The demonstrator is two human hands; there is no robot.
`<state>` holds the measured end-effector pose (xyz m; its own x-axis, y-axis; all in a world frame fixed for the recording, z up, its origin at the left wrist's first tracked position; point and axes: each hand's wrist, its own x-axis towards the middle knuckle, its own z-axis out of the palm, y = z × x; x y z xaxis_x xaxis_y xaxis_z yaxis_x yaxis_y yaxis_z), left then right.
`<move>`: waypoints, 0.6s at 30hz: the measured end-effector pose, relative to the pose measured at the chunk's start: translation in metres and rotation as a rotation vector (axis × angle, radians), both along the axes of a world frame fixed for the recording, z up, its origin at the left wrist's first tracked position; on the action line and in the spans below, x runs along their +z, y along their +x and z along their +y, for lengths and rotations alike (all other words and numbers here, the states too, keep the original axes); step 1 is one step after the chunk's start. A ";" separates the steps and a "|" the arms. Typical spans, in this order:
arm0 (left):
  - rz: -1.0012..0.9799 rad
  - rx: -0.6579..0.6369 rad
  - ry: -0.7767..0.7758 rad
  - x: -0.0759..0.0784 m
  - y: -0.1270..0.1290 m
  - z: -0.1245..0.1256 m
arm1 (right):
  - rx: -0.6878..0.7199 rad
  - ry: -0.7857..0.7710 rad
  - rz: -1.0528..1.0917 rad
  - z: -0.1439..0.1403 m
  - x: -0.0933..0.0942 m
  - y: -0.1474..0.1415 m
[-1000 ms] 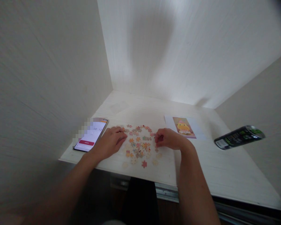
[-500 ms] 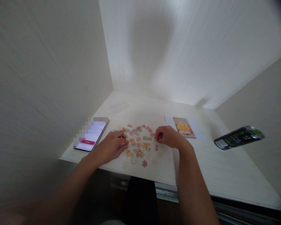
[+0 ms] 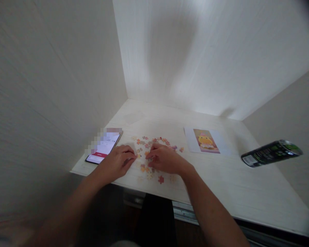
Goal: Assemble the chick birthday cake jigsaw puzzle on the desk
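Observation:
Many small jigsaw puzzle pieces lie loose on the white tabletop between and around my hands, among them a dark red piece (image 3: 161, 179) near the front. My left hand (image 3: 119, 159) is at the left side of the pieces, its fingertips pinched together at a pale yellow puzzle piece (image 3: 138, 155). Over the middle of the spread, my right hand (image 3: 164, 158) has bent fingers closed at an orange puzzle piece (image 3: 147, 154). It hides several pieces beneath it.
A phone (image 3: 103, 145) showing a timer lies at the left. On the right is a sheet with a picture of a yellow toy (image 3: 206, 141). Farther right stands a black can (image 3: 270, 153). White panels (image 3: 154, 68) enclose the tabletop (image 3: 221, 181).
My right hand has moved left from the right edge of the pieces to their middle, near my left hand. The left hand's fingertips have drawn together. The view has shifted slightly.

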<state>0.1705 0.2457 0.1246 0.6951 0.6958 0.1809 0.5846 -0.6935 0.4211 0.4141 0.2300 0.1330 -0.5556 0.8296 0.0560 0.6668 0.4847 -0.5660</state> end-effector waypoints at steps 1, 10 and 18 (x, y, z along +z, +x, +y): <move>-0.004 -0.001 -0.012 0.002 -0.001 -0.003 | 0.009 0.007 -0.011 -0.001 -0.002 -0.005; -0.006 0.006 -0.128 0.000 0.002 -0.014 | 0.046 0.008 0.012 -0.004 -0.009 -0.013; -0.005 0.110 -0.107 -0.001 -0.007 -0.012 | 0.004 -0.010 0.042 -0.002 -0.011 -0.020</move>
